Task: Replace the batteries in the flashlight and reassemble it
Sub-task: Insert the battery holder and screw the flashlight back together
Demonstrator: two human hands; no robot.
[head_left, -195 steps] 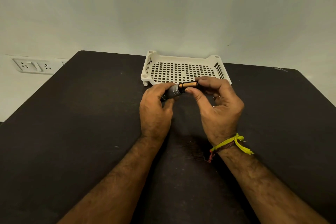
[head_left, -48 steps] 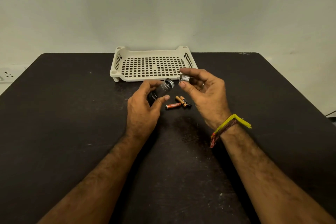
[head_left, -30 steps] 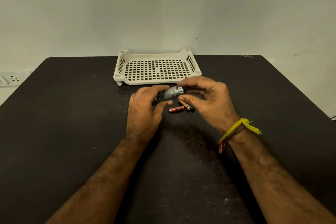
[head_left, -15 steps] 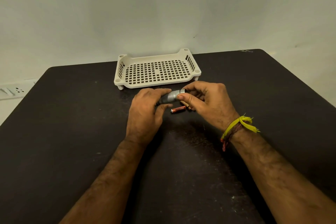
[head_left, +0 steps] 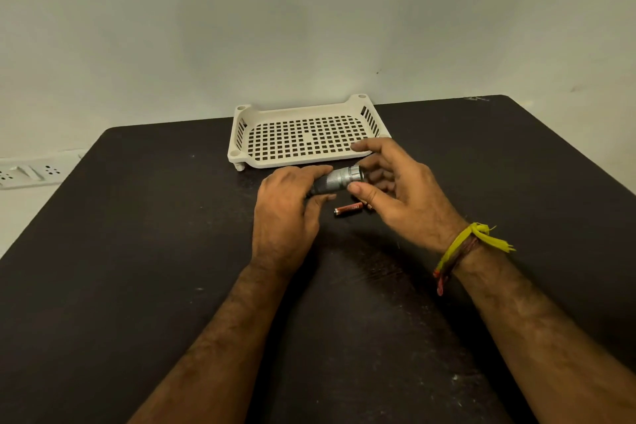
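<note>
- Your left hand is closed around the flashlight, with the thumb under the dark knurled body and the fingers over the top, holding it above the desk.
- The flashlight lies roughly level, and its silver end points right toward your other hand.
- Your right hand is loosely spread at that silver end: the thumb tip touches the underside of the silver part, while the index finger is lifted clear and stretched out over the front edge of the tray.
- The other right-hand fingers curl behind the end of the flashlight, but whether they touch it is hard to tell.
- One loose battery, orange-brown with a dark tip, lies flat on the desk just below the flashlight and beside your right thumb.
- A sliver of a second battery shows at the edge of your right palm, and most of it is hidden.
- The white perforated tray sits on the desk just behind both hands, near the wall.
- A yellow thread band is tied around your right wrist.
- A white socket strip shows at the far left, beyond the desk edge.
</note>
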